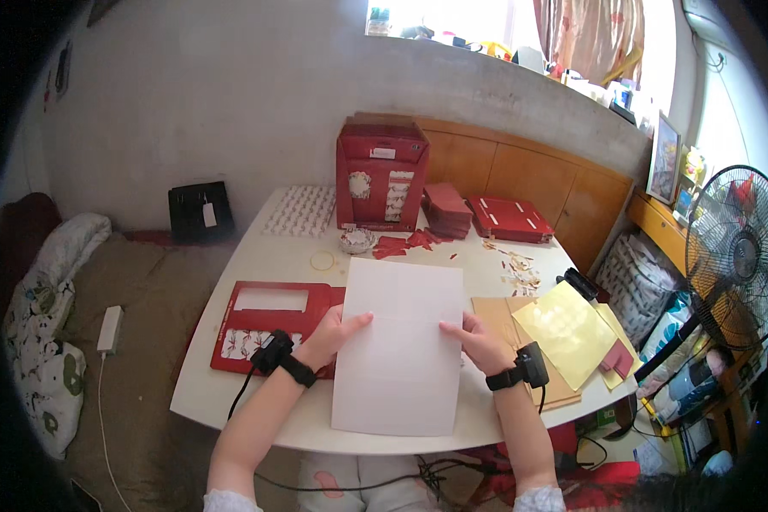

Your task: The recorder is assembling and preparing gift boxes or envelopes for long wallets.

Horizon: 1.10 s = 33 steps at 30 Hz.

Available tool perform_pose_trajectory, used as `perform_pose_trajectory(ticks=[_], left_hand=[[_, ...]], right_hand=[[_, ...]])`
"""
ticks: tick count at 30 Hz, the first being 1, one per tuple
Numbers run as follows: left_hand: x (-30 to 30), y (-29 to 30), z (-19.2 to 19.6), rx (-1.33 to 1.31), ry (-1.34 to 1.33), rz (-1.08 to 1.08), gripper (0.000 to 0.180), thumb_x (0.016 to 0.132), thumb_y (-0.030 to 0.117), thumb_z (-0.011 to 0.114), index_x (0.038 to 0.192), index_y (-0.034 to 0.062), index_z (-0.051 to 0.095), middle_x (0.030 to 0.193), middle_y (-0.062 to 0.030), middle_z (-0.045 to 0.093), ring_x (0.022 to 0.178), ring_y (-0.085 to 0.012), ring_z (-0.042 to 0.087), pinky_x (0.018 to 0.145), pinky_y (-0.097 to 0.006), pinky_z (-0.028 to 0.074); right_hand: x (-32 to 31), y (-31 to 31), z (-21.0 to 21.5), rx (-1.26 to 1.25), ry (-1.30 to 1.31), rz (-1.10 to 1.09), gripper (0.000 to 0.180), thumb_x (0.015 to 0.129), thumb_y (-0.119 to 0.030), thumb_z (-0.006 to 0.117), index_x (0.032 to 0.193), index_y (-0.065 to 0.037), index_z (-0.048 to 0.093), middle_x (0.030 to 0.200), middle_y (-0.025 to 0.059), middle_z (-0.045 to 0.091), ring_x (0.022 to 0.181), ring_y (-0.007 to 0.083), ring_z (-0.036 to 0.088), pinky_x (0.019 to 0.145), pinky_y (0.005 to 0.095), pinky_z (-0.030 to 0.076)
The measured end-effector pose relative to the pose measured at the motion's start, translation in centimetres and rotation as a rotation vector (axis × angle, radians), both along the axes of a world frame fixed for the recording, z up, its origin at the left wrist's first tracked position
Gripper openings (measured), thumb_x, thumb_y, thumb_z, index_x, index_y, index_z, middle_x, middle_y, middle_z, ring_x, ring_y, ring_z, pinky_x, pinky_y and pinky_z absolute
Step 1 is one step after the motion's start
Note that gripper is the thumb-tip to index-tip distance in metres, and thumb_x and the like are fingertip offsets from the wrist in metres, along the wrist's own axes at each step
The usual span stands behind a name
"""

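Note:
A blank white sheet of card or paper (398, 367), with faint crease lines, is held up in front of me over the near middle of the table. My left hand (326, 338) grips its left edge, the thumb on the front face and the other fingers hidden behind. On the right edge, my right hand (480, 343) holds it the same way. Partly behind my left hand lies a flat red printed cardboard piece (318, 300) with a window cut-out. Brown cardboard sheets (499, 317) and yellow sheets (565, 334) lie beside my right hand.
The white table (264, 427) carries an upright red box (375, 141), stacked reddish pieces (446, 209), a flat red box (512, 220) and rows of small white items (300, 209). Paper scraps (520, 273) lie scattered. A black fan (734, 247) stands at right. Cables hang below the table.

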State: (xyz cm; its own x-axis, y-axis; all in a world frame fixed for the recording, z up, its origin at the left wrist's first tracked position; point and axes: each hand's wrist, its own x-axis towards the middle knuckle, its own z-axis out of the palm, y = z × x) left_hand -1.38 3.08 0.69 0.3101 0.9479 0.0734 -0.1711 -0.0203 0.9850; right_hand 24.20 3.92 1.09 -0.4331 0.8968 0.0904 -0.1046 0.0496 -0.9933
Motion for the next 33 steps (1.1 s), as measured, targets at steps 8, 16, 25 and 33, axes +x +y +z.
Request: perform_pose_trajectory(ticks=[8,16,25,33], left_hand=[[0.1,0.0,-0.4,-0.012,-0.081,-0.115,0.031,0.079,0.017,0.055,0.102,-0.0036,0.050,0.092,-0.0066,0.057,0.078,-0.0111,0.056,0.067,-0.024,0.046],[-0.8,0.0,-0.3,-0.001,-0.038,-0.189,0.030,0.079,0.013,0.056,0.104,-0.0027,0.049,0.095,-0.0067,0.056,0.081,-0.0105,0.055,0.070,-0.024,0.045],[-0.9,-0.5,0.0,-0.096,-0.148,-0.190,0.027,0.079,0.010,0.056,0.103,-0.0026,0.051,0.097,-0.0064,0.057,0.086,-0.0120,0.055,0.075,-0.025,0.044],[-1.8,-0.3,0.7,0.053,0.002,-0.560,0.040,0.080,0.010,0.051,0.116,-0.0035,0.043,0.109,-0.0129,0.052,0.096,-0.0126,0.052,0.081,-0.022,0.041]], right_hand=[[0.6,0.4,-0.3,0.015,-0.007,0.032,0.033,0.080,-0.017,0.055,0.108,0.000,0.047,0.100,0.0033,0.053,0.088,0.0089,0.050,0.076,0.0231,0.040],[0.4,-0.4,0.4,-0.038,0.021,0.086,0.030,0.079,-0.018,0.056,0.105,-0.002,0.051,0.095,0.0013,0.056,0.084,0.0069,0.051,0.073,0.0222,0.041],[1.5,0.2,-1.0,-0.196,0.205,0.216,0.025,0.079,-0.009,0.053,0.102,-0.001,0.054,0.097,0.0041,0.057,0.088,0.0113,0.053,0.076,0.0252,0.041],[1.4,-0.3,1.1,-0.014,-0.011,0.355,0.030,0.073,-0.004,0.048,0.100,0.007,0.055,0.103,0.0180,0.055,0.098,0.0216,0.052,0.087,0.0284,0.037]])
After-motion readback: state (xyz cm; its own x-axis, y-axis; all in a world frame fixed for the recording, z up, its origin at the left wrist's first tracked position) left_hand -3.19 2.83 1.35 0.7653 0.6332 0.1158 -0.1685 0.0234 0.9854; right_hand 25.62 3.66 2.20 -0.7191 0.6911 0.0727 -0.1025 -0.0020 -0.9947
